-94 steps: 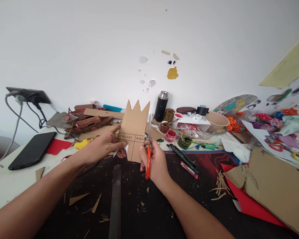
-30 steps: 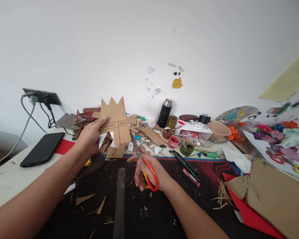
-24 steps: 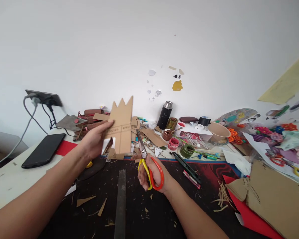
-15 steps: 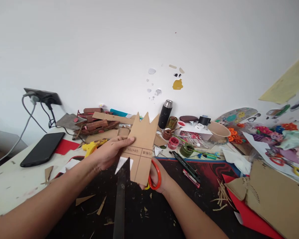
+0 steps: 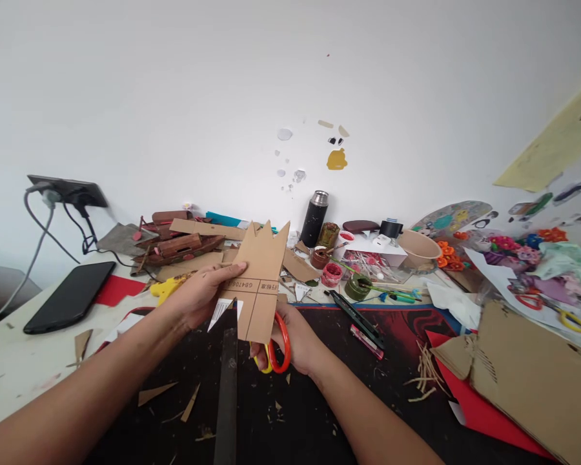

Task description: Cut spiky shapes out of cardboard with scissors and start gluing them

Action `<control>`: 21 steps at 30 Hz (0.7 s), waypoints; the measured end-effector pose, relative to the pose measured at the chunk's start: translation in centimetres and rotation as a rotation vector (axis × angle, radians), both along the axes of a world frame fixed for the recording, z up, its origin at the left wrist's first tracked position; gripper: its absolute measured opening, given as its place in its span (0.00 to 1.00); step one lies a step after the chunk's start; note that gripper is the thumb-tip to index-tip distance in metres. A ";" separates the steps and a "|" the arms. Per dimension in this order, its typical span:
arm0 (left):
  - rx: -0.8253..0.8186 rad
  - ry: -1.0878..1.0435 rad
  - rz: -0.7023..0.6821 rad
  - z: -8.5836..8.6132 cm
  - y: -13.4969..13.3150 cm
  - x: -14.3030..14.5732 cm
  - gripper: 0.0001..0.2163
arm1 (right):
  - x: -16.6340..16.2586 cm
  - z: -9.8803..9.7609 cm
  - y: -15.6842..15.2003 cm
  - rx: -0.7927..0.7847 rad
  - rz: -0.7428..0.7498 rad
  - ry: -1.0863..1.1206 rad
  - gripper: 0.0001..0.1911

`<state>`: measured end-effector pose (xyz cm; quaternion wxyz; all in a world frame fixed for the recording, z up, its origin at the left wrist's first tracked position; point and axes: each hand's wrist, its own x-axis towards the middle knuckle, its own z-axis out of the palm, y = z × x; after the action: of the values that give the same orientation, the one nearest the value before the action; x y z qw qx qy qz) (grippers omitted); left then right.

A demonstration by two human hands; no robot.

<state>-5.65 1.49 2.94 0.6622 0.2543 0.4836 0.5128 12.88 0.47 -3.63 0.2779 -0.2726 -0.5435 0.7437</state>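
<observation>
A brown cardboard piece (image 5: 259, 261) with pointed teeth along its top edge and printed lettering is pinched in my left hand (image 5: 208, 290), thumb in front at its left side. A notch is cut into its lower left, beside a white-backed pointed strip. My right hand (image 5: 297, 339) grips scissors (image 5: 285, 345) with red and yellow handles, at the lower right of the cardboard. The blades are hidden behind the piece. Below the cardboard, a dark steel ruler (image 5: 227, 394) lies on the black mat (image 5: 295, 420), with small cardboard scraps (image 5: 190, 402) around it.
A phone (image 5: 69, 297) and a yellow glue gun (image 5: 167, 289) lie to the left. Behind stand a black thermos (image 5: 314, 219), open paint jars (image 5: 332, 274) and brown model boats (image 5: 181, 248). A green utility knife (image 5: 354, 318) and a large cardboard sheet (image 5: 527, 381) are on the right.
Both hands, with the cardboard and scissors, have shifted slightly left and down relative to the mat. More of the scissors' yellow handle shows now. The whole view has also moved a little.
</observation>
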 end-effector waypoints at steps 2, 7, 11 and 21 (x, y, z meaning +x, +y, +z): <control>-0.001 0.010 -0.040 -0.4 -0.1 0.0 0.04 | -0.2 -0.1 -0.2 -0.028 -0.008 -0.003 0.26; 0.088 0.093 0.004 -0.7 0.7 -1.1 0.08 | -0.2 -0.1 -0.2 -0.060 -0.073 -0.013 0.30; 0.328 0.028 0.326 0.3 2.1 -3.5 0.07 | 0.2 -0.3 0.1 -0.077 -0.036 0.017 0.40; 0.361 0.049 0.439 1.9 1.7 -4.7 0.06 | 0.7 -1.5 -0.2 -0.047 0.273 0.057 0.47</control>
<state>-10.37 3.14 4.83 0.4676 0.2696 0.4436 0.7155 13.55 0.30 -5.14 0.1832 -0.1812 -0.5498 0.7946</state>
